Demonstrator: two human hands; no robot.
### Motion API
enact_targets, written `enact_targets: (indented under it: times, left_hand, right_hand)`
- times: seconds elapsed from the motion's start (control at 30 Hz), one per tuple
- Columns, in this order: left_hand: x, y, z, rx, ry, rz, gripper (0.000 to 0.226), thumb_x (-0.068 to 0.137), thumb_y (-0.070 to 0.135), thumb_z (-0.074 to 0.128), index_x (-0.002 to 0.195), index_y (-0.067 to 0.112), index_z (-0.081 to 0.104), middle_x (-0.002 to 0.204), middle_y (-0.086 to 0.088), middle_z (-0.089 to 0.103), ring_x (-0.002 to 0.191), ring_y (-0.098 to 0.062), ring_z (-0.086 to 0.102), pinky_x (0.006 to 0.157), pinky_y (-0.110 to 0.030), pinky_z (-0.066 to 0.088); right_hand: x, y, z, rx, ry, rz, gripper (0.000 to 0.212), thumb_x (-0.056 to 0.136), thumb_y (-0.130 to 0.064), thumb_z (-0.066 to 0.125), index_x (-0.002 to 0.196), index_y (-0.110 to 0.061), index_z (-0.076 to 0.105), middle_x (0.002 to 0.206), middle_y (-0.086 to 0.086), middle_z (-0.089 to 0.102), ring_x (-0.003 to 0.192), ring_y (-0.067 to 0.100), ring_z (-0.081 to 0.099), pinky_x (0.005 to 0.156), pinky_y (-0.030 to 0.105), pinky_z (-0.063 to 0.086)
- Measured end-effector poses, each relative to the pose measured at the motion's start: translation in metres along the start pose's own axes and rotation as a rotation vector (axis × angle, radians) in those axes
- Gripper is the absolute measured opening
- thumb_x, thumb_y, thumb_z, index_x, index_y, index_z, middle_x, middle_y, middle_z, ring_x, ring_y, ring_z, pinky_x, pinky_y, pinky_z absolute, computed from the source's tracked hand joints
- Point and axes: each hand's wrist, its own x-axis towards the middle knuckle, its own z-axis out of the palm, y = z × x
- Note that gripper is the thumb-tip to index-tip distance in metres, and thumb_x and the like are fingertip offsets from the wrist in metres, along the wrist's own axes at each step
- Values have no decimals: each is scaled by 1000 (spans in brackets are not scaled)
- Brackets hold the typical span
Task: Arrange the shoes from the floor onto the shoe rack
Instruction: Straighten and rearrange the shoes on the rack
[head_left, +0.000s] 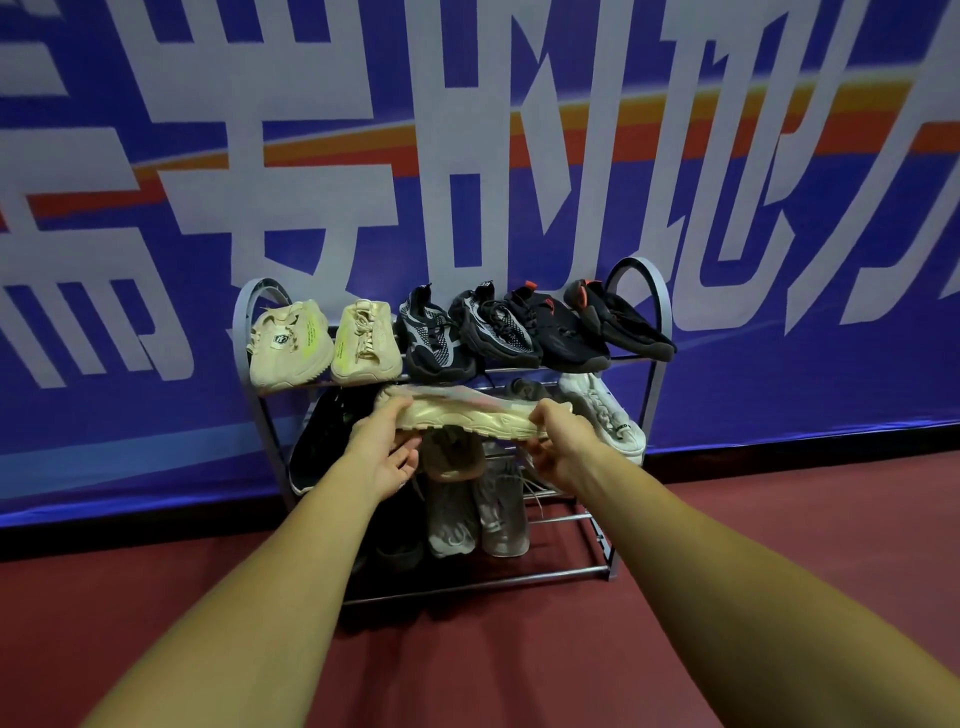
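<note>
On my feed both hands hold one pale sneaker (467, 415) sideways, its sole toward me, just in front of the middle shelf of the shoe rack (241, 338). The left hand (387, 447) grips the sneaker's left end, thumb on the sole edge and fingers curled underneath. The right hand (563, 449) is clamped round the right end, though I cannot make out its fingertips behind the shoe.

I count three shelves. The top one carries six shoes in a row. From the left end come two cream shoes (291, 345), then two black-and-grey knit shoes (434, 335), then two black shoes with red trim (556, 330) reaching the right end.

On the middle shelf I can pick out three: one black shoe (322, 441) at the left end, one white shoe (608, 415) at the right end, and one brownish shoe (454, 457) just below the held sneaker. Something grey sits further back, too hidden to count.

The bottom shelf has two grey shoes (451, 519) side by side near the middle. Dark shapes to their left are too dim for me to count.

The rack stands on a red floor (519, 665) against a blue banner (779, 364).
</note>
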Motion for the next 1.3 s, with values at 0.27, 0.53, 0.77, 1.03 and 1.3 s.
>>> enact_targets:
  times: [0.27, 0.53, 0.77, 1.03, 1.3]
  left_hand:
    - [0, -14, 22, 46, 54, -12, 60, 80, 40, 77, 132, 22, 53, 119, 2, 63, 87, -9, 60, 56, -22, 41]
    - [2, -16, 25, 187, -47, -110, 23, 83, 32, 75, 97, 23, 59, 97, 3, 66, 86, -8, 58, 64, -22, 36]
    - [18, -8, 15, 271, 35, -17, 13, 86, 26, 71, 91, 24, 59, 76, 7, 60, 66, -4, 52, 56, -18, 30]
    - [26, -26, 42, 296, -45, 110, 24, 85, 22, 68, 105, 18, 55, 70, 1, 61, 54, -10, 57, 47, -20, 44]
    - [22, -28, 51, 520, -212, -85, 31, 84, 42, 69, 111, 29, 61, 98, -5, 71, 87, -21, 66, 48, -18, 37]
  right_hand:
    - [-11, 1, 0, -11, -100, 80, 25, 81, -10, 46, 106, -8, 50, 78, 12, 56, 44, 13, 49, 32, 15, 28]
    - [-22, 8, -12, -268, -221, 168, 24, 81, -19, 52, 99, -5, 58, 69, 10, 52, 40, 11, 46, 37, 16, 34]
    - [-27, -9, -17, -517, -398, 259, 38, 85, -47, 66, 96, -11, 62, 97, 12, 73, 59, 12, 62, 56, 22, 40]
    - [-14, 0, -22, -543, -291, 239, 14, 96, -12, 59, 83, -9, 57, 57, 1, 53, 47, 7, 43, 48, 18, 30]
    - [9, -6, -28, -289, -146, 193, 14, 94, 0, 61, 84, -7, 56, 67, 3, 52, 50, 6, 42, 37, 14, 34]
